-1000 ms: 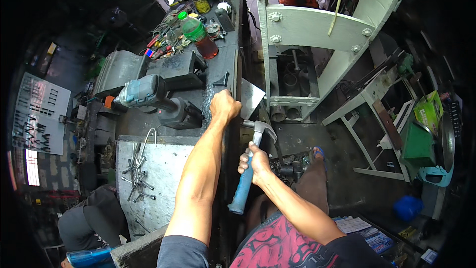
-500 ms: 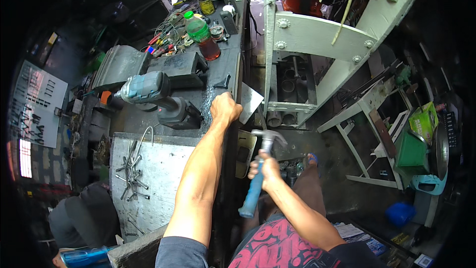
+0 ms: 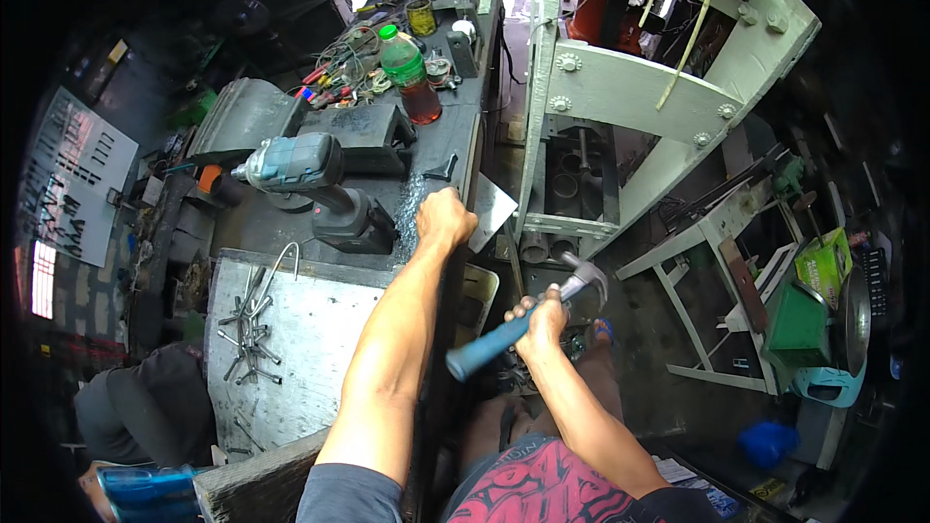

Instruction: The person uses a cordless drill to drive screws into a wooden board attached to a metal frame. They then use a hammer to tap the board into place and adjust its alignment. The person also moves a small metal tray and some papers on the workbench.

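Note:
My left hand [image 3: 446,219] is a closed fist resting at the right edge of the dark workbench [image 3: 468,150]; whatever its fingers hold is hidden. Just beyond the knuckles lies a small black branched metal piece [image 3: 441,169]; whether the fist touches it I cannot tell. Over the gap beside the bench, my right hand [image 3: 544,322] grips a claw hammer [image 3: 484,346] by its blue handle, the steel head tilted up and to the right. A teal cordless power tool [image 3: 295,163] stands on its battery left of my left hand.
Several branched metal pieces [image 3: 254,329] lie on a pale board [image 3: 320,315] at the near left. A green-capped bottle [image 3: 412,82] with red liquid stands farther back, beside tangled cables. A white steel frame [image 3: 639,77] rises at the right. Another person's leg [image 3: 145,407] shows at lower left.
The hammer has swung so its head points more to the right and its handle lies flatter. My left fist stays at the bench edge. The whole view has shifted slightly.

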